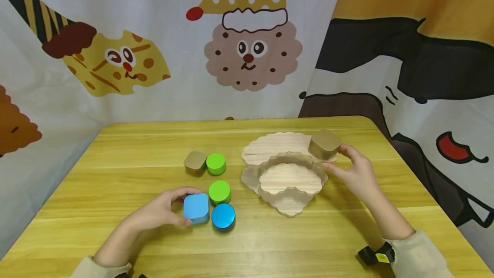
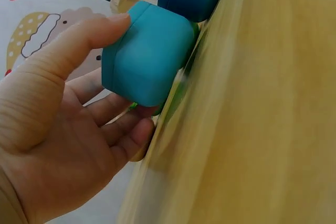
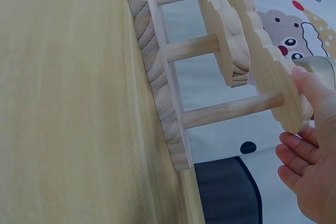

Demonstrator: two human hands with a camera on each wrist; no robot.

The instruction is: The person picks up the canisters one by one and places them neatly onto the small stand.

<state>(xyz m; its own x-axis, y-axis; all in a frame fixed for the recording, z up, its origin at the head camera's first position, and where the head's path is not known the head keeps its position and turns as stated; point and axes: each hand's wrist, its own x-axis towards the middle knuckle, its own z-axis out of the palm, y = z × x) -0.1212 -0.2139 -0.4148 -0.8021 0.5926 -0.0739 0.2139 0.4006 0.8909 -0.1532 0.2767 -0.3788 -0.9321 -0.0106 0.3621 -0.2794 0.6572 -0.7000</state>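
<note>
My left hand [image 1: 156, 213] grips a light-blue rounded-square tin [image 1: 196, 208], thumb at the near side and fingers around the far side. In the left wrist view, the same tin [image 2: 149, 53] sits low over the tabletop, thumb on its lid edge. My right hand [image 1: 359, 177] holds a gold rounded-square tin [image 1: 325, 144] at the right end of the top tier of a wooden tiered stand [image 1: 278, 146]. Seen from the right wrist, the thumb lies by the tier's scalloped edge [image 3: 289, 106], the other fingers loosely bent beneath; the tin is mostly hidden behind the hand.
Beside the left hand stand a round blue tin [image 1: 223, 216] and a round green tin [image 1: 220, 192]. Behind them, a second green tin [image 1: 216, 164] adjoins another gold tin [image 1: 195, 162]. A printed curtain [image 1: 173, 102] hangs behind the table [image 1: 146, 140]. Wooden dowels [image 3: 233, 109] join the stand's tiers.
</note>
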